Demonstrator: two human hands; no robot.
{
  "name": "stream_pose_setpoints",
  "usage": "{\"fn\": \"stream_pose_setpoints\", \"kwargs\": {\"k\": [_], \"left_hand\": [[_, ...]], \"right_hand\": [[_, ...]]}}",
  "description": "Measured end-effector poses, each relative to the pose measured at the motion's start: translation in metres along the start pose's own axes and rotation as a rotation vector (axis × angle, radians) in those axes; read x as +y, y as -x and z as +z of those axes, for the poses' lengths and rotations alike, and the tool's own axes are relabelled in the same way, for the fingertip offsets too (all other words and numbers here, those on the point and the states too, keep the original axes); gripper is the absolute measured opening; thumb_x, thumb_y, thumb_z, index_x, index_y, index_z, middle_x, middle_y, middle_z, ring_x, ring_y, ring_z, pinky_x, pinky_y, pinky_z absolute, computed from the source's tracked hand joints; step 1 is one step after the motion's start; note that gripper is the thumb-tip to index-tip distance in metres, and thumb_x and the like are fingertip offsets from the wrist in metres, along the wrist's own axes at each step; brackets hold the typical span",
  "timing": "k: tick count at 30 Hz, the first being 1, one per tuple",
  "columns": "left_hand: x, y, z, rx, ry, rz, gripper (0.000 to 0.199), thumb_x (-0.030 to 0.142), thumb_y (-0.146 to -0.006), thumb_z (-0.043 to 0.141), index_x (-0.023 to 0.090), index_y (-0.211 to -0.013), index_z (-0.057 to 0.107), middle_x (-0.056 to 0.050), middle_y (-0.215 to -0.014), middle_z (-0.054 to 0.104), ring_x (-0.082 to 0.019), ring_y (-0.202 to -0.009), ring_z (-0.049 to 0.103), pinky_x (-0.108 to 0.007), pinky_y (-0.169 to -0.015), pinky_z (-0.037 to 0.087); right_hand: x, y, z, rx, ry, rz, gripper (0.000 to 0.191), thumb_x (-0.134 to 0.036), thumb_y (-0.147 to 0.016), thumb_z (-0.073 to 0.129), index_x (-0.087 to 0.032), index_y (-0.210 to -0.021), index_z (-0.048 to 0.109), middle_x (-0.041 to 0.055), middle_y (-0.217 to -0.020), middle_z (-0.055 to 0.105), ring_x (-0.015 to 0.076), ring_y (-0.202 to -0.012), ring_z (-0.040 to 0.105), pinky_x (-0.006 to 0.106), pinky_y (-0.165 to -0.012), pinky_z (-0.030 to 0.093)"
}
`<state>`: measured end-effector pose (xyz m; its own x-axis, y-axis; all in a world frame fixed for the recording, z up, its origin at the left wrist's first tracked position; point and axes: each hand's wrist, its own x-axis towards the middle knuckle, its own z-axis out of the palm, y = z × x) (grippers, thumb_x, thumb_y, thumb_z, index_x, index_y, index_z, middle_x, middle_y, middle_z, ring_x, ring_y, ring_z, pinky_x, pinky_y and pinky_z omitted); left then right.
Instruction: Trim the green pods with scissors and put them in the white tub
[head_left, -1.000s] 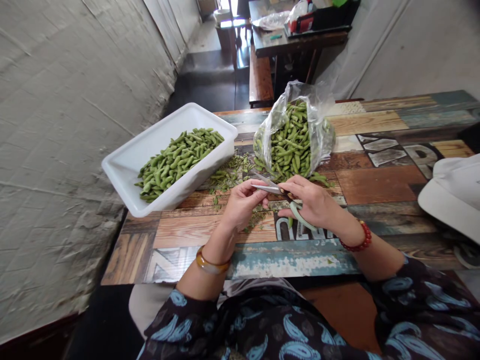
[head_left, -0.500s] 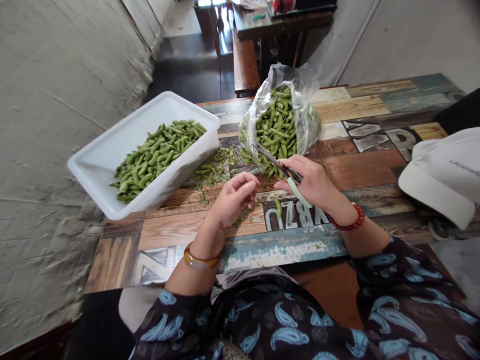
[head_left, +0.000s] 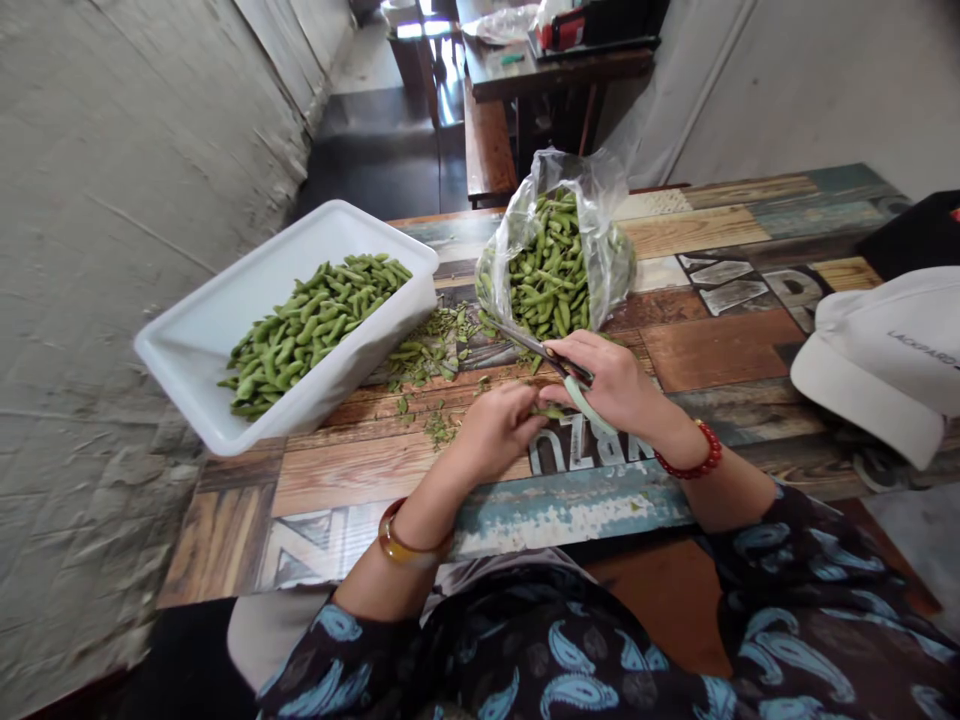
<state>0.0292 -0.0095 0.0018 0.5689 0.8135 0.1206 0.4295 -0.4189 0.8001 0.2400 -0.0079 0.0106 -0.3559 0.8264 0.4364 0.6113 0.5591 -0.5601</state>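
My right hand (head_left: 611,385) holds a pair of scissors (head_left: 529,345) with pale green handles. Their metal blades point up and left, towards the bag. My left hand (head_left: 499,430) is closed, thumb and fingers at a green soybean pod (head_left: 553,411) just below the scissors; the fingers partly cover it. Beyond the scissors stands a clear plastic bag (head_left: 607,215), its mouth open, full of soybean pods (head_left: 553,265). To the left, a white plastic tub (head_left: 176,345) contains a heap of pods (head_left: 315,325).
Trimmed green scraps (head_left: 431,345) are strewn between tub and bag. The patterned wooden table (head_left: 360,470) has its near edge against my lap. A white cap (head_left: 874,360) lies at the right. Behind are a bench (head_left: 489,140) and another table (head_left: 555,75).
My left hand has moved right and down to the pod that lay on the table, and its fingers have closed there. The scissors remain in my right hand, slightly lower and further left.
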Motion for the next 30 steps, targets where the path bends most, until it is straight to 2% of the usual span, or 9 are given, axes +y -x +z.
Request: {"fn": "stream_pose_setpoints", "kwargs": {"k": [2, 4, 7, 9, 13, 16, 22, 26, 30], "left_hand": [[0.0, -0.002, -0.008, 0.138, 0.27, -0.117, 0.013, 0.025, -0.083, 0.066, 0.017, -0.076, 0.059, 0.002, -0.066, 0.049, -0.011, -0.062, 0.044, -0.024, -0.059, 0.036], [-0.002, -0.002, -0.015, 0.215, 0.538, -0.213, 0.02, 0.032, -0.084, 0.067, 0.018, -0.078, 0.054, 0.005, -0.063, 0.043, -0.009, -0.056, 0.036, -0.022, -0.054, 0.03], [-0.008, -0.002, -0.019, 0.253, 0.677, -0.258, 0.024, 0.035, -0.082, 0.069, 0.018, -0.077, 0.052, 0.006, -0.06, 0.04, -0.008, -0.053, 0.031, -0.022, -0.052, 0.026], [-0.012, -0.002, -0.017, 0.291, 0.575, -0.237, 0.021, 0.033, -0.083, 0.067, 0.018, -0.077, 0.056, 0.004, -0.061, 0.043, -0.009, -0.056, 0.035, -0.022, -0.054, 0.029], [-0.016, -0.007, -0.009, 0.343, 0.124, -0.136, 0.01, 0.022, -0.085, 0.063, 0.017, -0.078, 0.067, 0.0, -0.067, 0.052, -0.012, -0.063, 0.045, -0.025, -0.06, 0.034], [-0.017, -0.009, -0.002, 0.266, -0.139, -0.077, 0.01, 0.022, -0.087, 0.063, 0.019, -0.085, 0.073, -0.003, -0.077, 0.058, -0.015, -0.067, 0.052, -0.026, -0.062, 0.036], [-0.015, -0.005, 0.003, 0.103, -0.435, -0.022, 0.011, 0.026, -0.089, 0.064, 0.021, -0.086, 0.073, -0.008, -0.088, 0.064, -0.02, -0.078, 0.062, -0.028, -0.064, 0.041], [-0.014, -0.001, 0.002, 0.057, -0.437, -0.009, 0.006, 0.021, -0.086, 0.064, 0.019, -0.084, 0.069, -0.008, -0.09, 0.063, -0.021, -0.081, 0.061, -0.029, -0.065, 0.041], [-0.014, -0.002, -0.004, 0.188, -0.104, -0.084, 0.006, 0.013, -0.081, 0.065, 0.018, -0.077, 0.062, -0.004, -0.079, 0.058, -0.017, -0.076, 0.056, -0.027, -0.067, 0.04]], "right_hand": [[0.001, 0.0, 0.0, 0.034, -0.007, 0.014, 0.041, -0.044, -0.087, 0.072, -0.02, -0.12, 0.064, 0.0085, -0.1, 0.067, 0.0243, -0.089, 0.065, 0.037, -0.08, 0.055], [0.002, 0.0, 0.0, 0.063, -0.01, 0.028, 0.043, -0.045, -0.086, 0.073, -0.02, -0.12, 0.064, 0.0081, -0.099, 0.067, 0.0241, -0.088, 0.065, 0.037, -0.08, 0.055], [0.004, 0.0, 0.0, 0.062, -0.001, 0.031, 0.044, -0.046, -0.086, 0.073, -0.021, -0.12, 0.064, 0.0079, -0.097, 0.067, 0.024, -0.088, 0.065, 0.038, -0.08, 0.055], [0.005, 0.0, 0.0, 0.058, 0.001, 0.039, 0.043, -0.046, -0.086, 0.072, -0.021, -0.121, 0.064, 0.0079, -0.097, 0.067, 0.0242, -0.089, 0.065, 0.039, -0.08, 0.055], [0.006, 0.0, 0.0, 0.072, -0.015, 0.052, 0.044, -0.047, -0.086, 0.072, -0.021, -0.121, 0.064, 0.0077, -0.097, 0.067, 0.0246, -0.089, 0.065, 0.039, -0.08, 0.055], [0.006, 0.0, 0.0, 0.068, -0.008, 0.054, 0.045, -0.047, -0.086, 0.073, -0.022, -0.122, 0.064, 0.0075, -0.098, 0.067, 0.0247, -0.089, 0.065, 0.039, -0.08, 0.056], [0.004, 0.0, 0.004, 0.042, 0.006, 0.033, 0.043, -0.045, -0.085, 0.074, -0.021, -0.12, 0.065, 0.0078, -0.099, 0.068, 0.0244, -0.088, 0.065, 0.039, -0.079, 0.055], [0.005, 0.0, 0.004, 0.028, 0.01, 0.033, 0.042, -0.045, -0.085, 0.073, -0.02, -0.118, 0.065, 0.0085, -0.099, 0.068, 0.0249, -0.09, 0.066, 0.039, -0.08, 0.055], [0.008, 0.001, 0.005, 0.034, 0.018, 0.027, 0.043, -0.045, -0.085, 0.074, -0.021, -0.119, 0.064, 0.0088, -0.101, 0.068, 0.0258, -0.093, 0.066, 0.039, -0.081, 0.056]]}}
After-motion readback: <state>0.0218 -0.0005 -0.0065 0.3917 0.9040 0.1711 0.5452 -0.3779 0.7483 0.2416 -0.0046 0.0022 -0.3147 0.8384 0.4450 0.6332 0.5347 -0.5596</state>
